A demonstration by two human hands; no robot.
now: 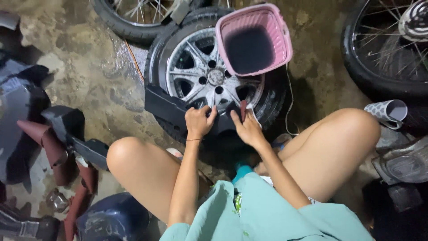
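I squat over a small wheel with a silver spoked rim (203, 73) and black tyre lying flat on the wet ground. A black plastic panel (166, 107) lies across its near edge. My left hand (199, 120) pinches the panel's upper edge near the rim. My right hand (248, 127) rests on the same panel and holds a small reddish tool or brush (243, 108) upright. A pink plastic basket (253, 39) sits tilted on the wheel's far right side.
Spoked wheels with black tyres stand at the top left (129, 20) and top right (383, 49). Dark and maroon body panels (53, 143) lie at the left. A patterned cup (388, 111) lies on its side at the right, beside a grey part (403, 163).
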